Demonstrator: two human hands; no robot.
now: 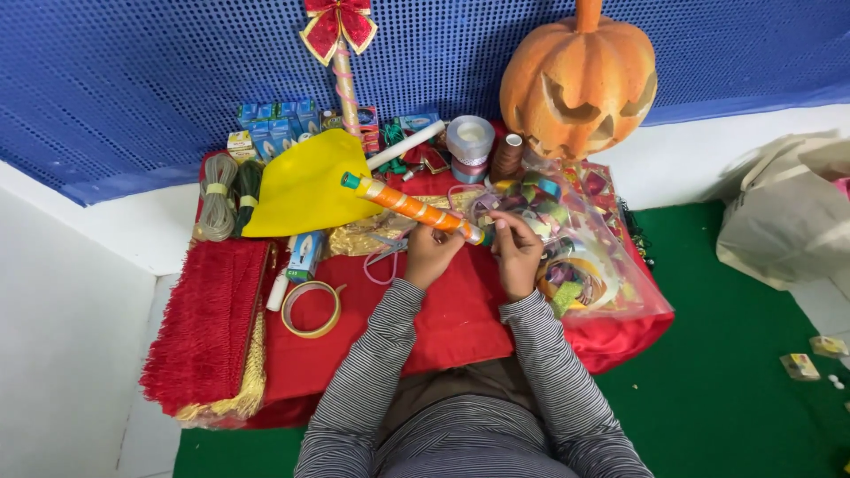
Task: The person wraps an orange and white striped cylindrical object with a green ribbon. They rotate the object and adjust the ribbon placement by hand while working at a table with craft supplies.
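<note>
My left hand (428, 255) grips a long stick wrapped in orange and gold ribbon (410, 207), which slants up to the left with a green tip. At the stick's lower right end, my right hand (516, 252) pinches it with the fingertips. Both hands hover over a small table covered in red cloth (460, 323). Striped sleeves cover both of my arms.
A yellow cone (301, 188), pink-handled scissors (382, 257), a tape ring (312, 309), red fringe trim (205, 323), cord bundles (228, 196), ribbon spools (469, 143) and a clear bag of ribbons (589, 265) crowd the table. A carved orange pumpkin (580, 75) stands behind. A cloth bag (788, 212) sits right.
</note>
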